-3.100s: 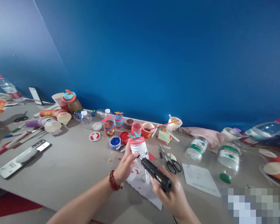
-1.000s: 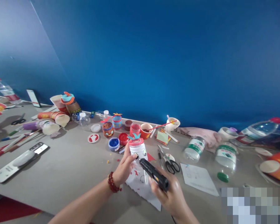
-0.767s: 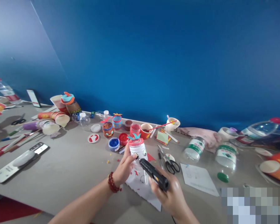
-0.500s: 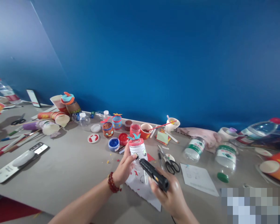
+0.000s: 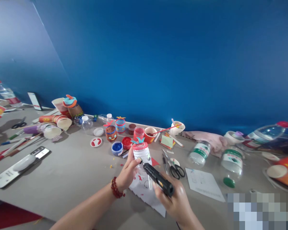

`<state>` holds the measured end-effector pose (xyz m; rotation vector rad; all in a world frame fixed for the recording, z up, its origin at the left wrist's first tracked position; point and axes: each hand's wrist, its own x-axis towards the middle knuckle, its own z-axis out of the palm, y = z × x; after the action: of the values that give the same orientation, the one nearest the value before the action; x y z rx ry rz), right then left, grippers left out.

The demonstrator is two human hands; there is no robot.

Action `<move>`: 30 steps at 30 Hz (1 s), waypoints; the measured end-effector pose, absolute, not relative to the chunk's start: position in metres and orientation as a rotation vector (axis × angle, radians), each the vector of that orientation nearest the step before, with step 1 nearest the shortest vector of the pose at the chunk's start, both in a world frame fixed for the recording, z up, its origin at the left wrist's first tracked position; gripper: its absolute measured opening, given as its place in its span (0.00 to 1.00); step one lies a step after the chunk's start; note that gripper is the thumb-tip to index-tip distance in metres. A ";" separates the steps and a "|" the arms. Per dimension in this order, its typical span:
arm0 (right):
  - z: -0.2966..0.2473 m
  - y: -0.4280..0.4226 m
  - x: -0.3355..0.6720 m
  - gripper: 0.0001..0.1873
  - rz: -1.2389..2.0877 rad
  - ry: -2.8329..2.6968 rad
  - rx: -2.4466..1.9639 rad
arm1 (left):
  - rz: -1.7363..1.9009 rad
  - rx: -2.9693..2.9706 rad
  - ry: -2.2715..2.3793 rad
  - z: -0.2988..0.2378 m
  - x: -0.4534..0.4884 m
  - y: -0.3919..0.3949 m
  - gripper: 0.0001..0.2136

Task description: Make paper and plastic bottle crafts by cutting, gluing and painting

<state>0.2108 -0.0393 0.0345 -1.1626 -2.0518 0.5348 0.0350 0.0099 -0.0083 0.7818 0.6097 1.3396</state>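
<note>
My left hand (image 5: pixel 127 174), with a dark red bead bracelet at the wrist, is wrapped round the left side of a white-painted bottle (image 5: pixel 141 152). The bottle has a red rim, blue paper points on top and eye shapes on its side. In my right hand (image 5: pixel 174 199) is a black glue gun (image 5: pixel 158 179), its thin tip at the bottle's front by my left fingertips. Whether the tip touches the bottle I cannot tell. Beneath lies a sheet of white paper (image 5: pixel 150 198) with red scraps and drawn marks.
Behind the bottle stand a blue paint pot (image 5: pixel 117 148), a red paint pot (image 5: pixel 127 142) and small decorated cups (image 5: pixel 111 133). To the right are scissors (image 5: pixel 175 169), a sheet of paper (image 5: pixel 204 184) and clear bottles (image 5: pixel 200 153). A phone (image 5: pixel 21 166) lies at left. A blue wall (image 5: pixel 144 64) closes off the back.
</note>
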 end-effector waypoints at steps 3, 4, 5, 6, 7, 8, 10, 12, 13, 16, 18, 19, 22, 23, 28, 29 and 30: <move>0.036 -0.040 0.211 0.09 0.548 -2.048 -1.164 | 1.342 0.788 0.606 -0.008 0.035 0.010 0.34; 0.036 -0.040 0.211 0.09 0.549 -2.045 -1.163 | 1.346 0.782 0.609 -0.008 0.035 0.010 0.34; 0.036 -0.040 0.211 0.09 0.547 -2.041 -1.161 | 1.348 0.773 0.611 -0.008 0.035 0.010 0.35; 0.036 -0.040 0.211 0.08 0.546 -2.039 -1.161 | 1.349 0.763 0.615 -0.008 0.035 0.010 0.35; 0.036 -0.039 0.211 0.08 0.543 -2.036 -1.161 | 1.349 0.753 0.620 -0.007 0.035 0.010 0.35; 0.036 -0.039 0.211 0.08 0.541 -2.036 -1.162 | 1.347 0.746 0.624 -0.007 0.036 0.010 0.35; 0.035 -0.039 0.211 0.08 0.545 -2.046 -1.162 | 1.343 0.746 0.626 -0.006 0.036 0.010 0.35; 0.035 -0.040 0.211 0.09 0.546 -2.053 -1.164 | 1.352 0.758 0.627 -0.005 0.035 0.009 0.35; 0.036 -0.040 0.210 0.09 0.548 -2.052 -1.165 | 1.357 0.765 0.629 -0.005 0.035 0.009 0.35; 0.037 -0.040 0.210 0.09 0.558 -2.048 -1.172 | 1.360 0.779 0.629 -0.005 0.036 0.010 0.34; 0.037 -0.040 0.210 0.09 0.559 -2.053 -1.176 | 1.355 0.779 0.617 -0.006 0.036 0.010 0.34; 0.037 -0.040 0.210 0.09 0.555 -2.054 -1.179 | 1.355 0.778 0.612 -0.006 0.036 0.010 0.34; 0.037 -0.040 0.211 0.09 0.553 -2.046 -1.172 | 1.359 0.767 0.609 -0.009 0.035 0.010 0.35; 0.037 -0.040 0.211 0.10 0.559 -2.044 -1.166 | 1.356 0.763 0.611 -0.010 0.035 0.010 0.35; 0.036 -0.039 0.211 0.09 0.565 -2.046 -1.157 | 1.348 0.762 0.597 -0.012 0.034 0.010 0.34; 0.036 -0.039 0.211 0.09 0.554 -2.045 -1.159 | 1.347 0.765 0.595 -0.011 0.034 0.010 0.34; 0.036 -0.039 0.211 0.08 0.547 -2.043 -1.160 | 1.347 0.768 0.597 -0.011 0.034 0.010 0.34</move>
<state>0.2109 -0.0392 0.0355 -1.1604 -2.0432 0.5467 0.0341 0.0099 -0.0106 0.7675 0.5968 1.3472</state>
